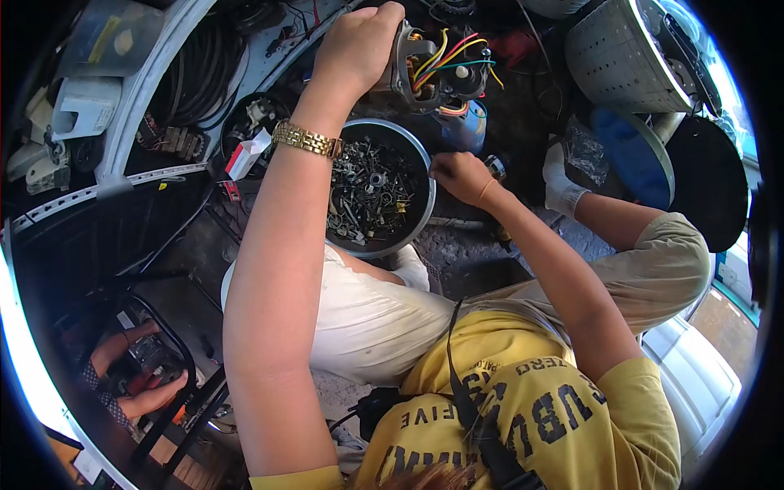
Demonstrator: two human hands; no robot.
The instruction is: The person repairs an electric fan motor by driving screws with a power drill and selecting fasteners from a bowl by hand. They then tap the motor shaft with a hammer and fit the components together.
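My left hand, with a gold watch on its wrist, is raised at the top of the head view. Its fingers are wrapped round the side of an electric motor. Yellow, red, green and other coloured wires stick out of the motor's near face. Below it stands a large round basin full of loose screws and small metal parts. At the basin's right rim, my right hand has its fingers curled together; what they hold, if anything, is hidden. A blue can-like container stands behind that hand.
A perforated metal drum and a blue round lid lie at the right. Coiled black hoses and a red-and-white box are at the left. Another person's hands work at lower left.
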